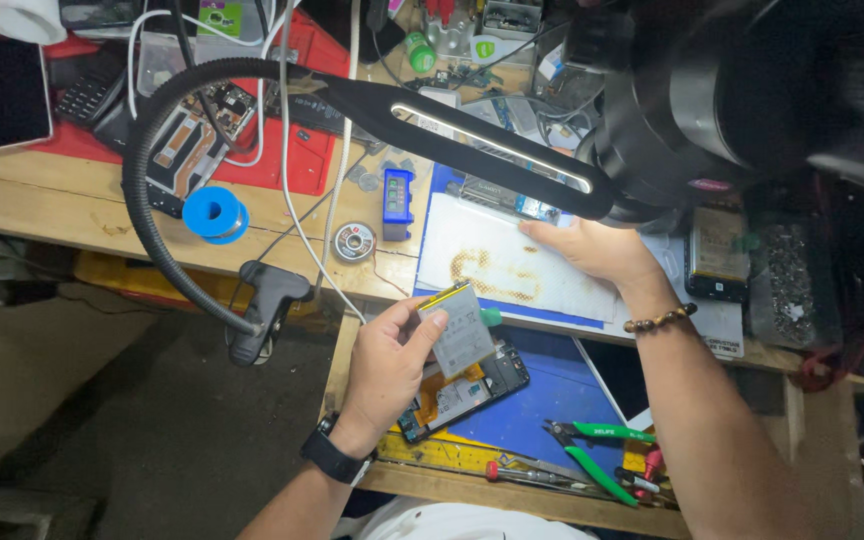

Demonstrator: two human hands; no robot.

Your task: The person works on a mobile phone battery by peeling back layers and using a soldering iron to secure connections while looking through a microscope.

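Note:
My left hand (384, 365) grips a flat silver phone battery (459, 327) by its left edge and holds it tilted above an opened phone (464, 394) lying on a blue mat (542, 400). My right hand (592, 248) rests palm down on a stained white pad (492, 265) on the bench, fingertips near a small circuit board (537, 209). A bead bracelet (660, 320) is on the right wrist and a black watch (332, 456) on the left.
A black gooseneck lamp (472, 135) clamped at the bench edge (264, 300) arches over the work. Green-handled pliers (592, 450) and screwdrivers (532, 475) lie at the front. A blue solder spool (214, 214), a wick reel (353, 241), another phone (717, 250) and a tray of screws (787, 285) sit around.

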